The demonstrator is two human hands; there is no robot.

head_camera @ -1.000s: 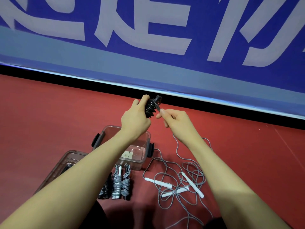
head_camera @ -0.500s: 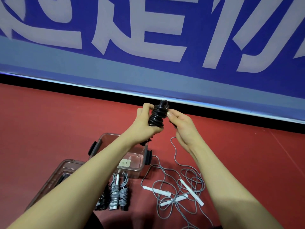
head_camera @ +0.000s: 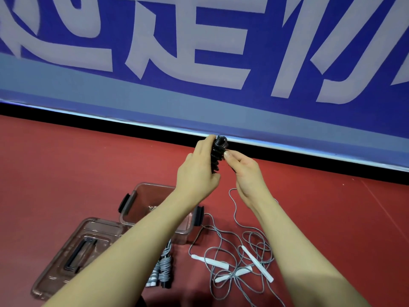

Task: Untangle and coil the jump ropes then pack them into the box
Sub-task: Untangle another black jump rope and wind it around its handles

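Up in front of the banner (head_camera: 199,52), a black rope (head_camera: 218,152) wound into a tight coil is held above the floor (head_camera: 66,173). The left hand (head_camera: 198,171) grips its side, fingers curled round it; the right hand (head_camera: 244,171) pinches the coil near the top. Below them sits the clear box (head_camera: 141,196), its lid (head_camera: 73,253) beside it. Coiled grey ropes (head_camera: 162,269) lie in front of the box, and a tangled grey rope (head_camera: 239,260) with white handles lies to the right.

This looks like an indoor sports hall; the red floor (head_camera: 66,173) has the smooth, matte look of court surfacing; along its far edge stands a low blue barrier board (head_camera: 199,52) with large pale lettering, as at courtside; jump ropes (head_camera: 239,262) lie on the floor.
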